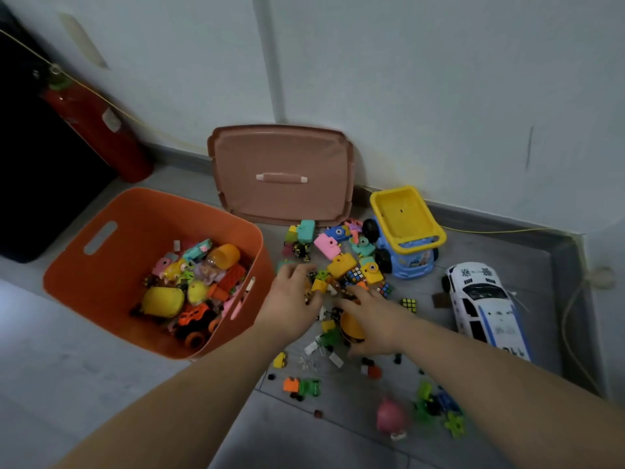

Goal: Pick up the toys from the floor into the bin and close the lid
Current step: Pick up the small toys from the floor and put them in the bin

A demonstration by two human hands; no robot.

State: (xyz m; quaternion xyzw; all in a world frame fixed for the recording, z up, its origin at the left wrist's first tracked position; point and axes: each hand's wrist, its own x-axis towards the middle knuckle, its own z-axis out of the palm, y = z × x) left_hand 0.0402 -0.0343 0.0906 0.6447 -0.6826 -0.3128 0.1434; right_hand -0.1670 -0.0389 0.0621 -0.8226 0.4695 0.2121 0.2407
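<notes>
**A:** What are the fingers doing?

**B:** Both hands are down in the pile (341, 265). The left hand (291, 299) has its fingers (297, 270) curled into the small blocks. The tips are buried, so I cannot tell whether they grip anything. The right hand (375, 319) has its fingers (358, 294) stretched loose over the toys, holding nothing I can see. A round yellow toy (351, 328) sits just under its palm.

**A:** Where do the toys stand, then?

**B:** Split. The bin (101, 211), at nine o'clock from the hands and just beside the left one, has its bottom covered with them. The pile under the hands is the thickest lot left on the floor (338, 445).

**A:** And farther out?

**B:** The truck (402, 231) stands at one o'clock, touching the pile's edge. The car (483, 302) is at three o'clock, a little apart. Toward six o'clock there are scattered bits: a small orange-and-green vehicle (301, 387), a pink pig (390, 416) and some green pieces (436, 404).

**A:** The lid?

**B:** It is off. The lid (280, 157) leans on the wall (439, 96) at twelve o'clock, behind the pile.

**A:** So how far along?

**B:** I'd judge under halfway. The small stuff needs several more handfuls, and the two big vehicles have not been put in. Closing comes last.
</notes>
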